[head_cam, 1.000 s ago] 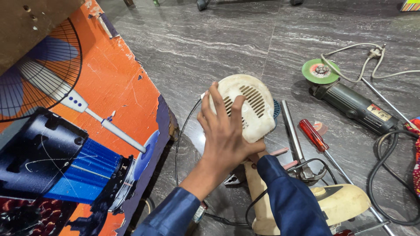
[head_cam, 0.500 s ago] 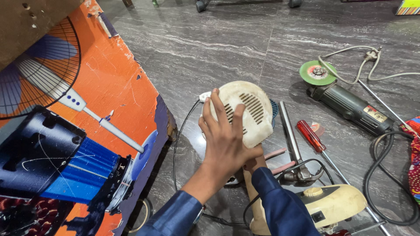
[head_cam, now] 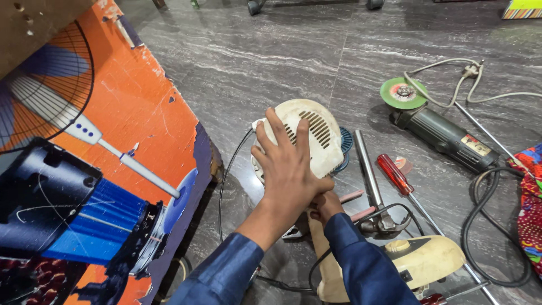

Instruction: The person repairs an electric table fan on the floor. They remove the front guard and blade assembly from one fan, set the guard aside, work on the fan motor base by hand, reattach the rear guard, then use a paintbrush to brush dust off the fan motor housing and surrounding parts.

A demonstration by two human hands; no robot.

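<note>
The fingers (head_cam: 276, 129) of the left hand (head_cam: 291, 169) are spread and laid flat over the top of a cream plastic fan motor housing (head_cam: 316, 133), palm pressing down on its ribbed, slotted back. The right hand (head_cam: 323, 204) sits just below and partly under the left, tucked against the lower edge of the housing; its fingers are hidden, so whether they are curled around anything cannot be told. Both arms wear dark blue sleeves (head_cam: 361, 265). The housing rests on the grey marbled floor (head_cam: 271, 51), roughly in the middle of the view, with a black cable (head_cam: 223, 186) curving round its left side and a blue disc (head_cam: 344, 141) peeking out at its right edge. Just right of it lie a long metal rod (head_cam: 367, 169) and a red-handled screwdriver (head_cam: 395, 175), and near the right wrist a pair of pliers with reddish grips (head_cam: 372, 217). Below these lies a cream fan base with a knob (head_cam: 420, 257). Further right, well apart from the hands, an angle grinder (head_cam: 446, 135) with a green disc (head_cam: 402, 92) lies on the floor, its pale cord (head_cam: 451, 65) looping behind it, and a thick black cable (head_cam: 480, 226) coils near a patterned red cloth (head_cam: 530, 192). On the left stands an orange printed cardboard box (head_cam: 141, 107) showing a fan.
</note>
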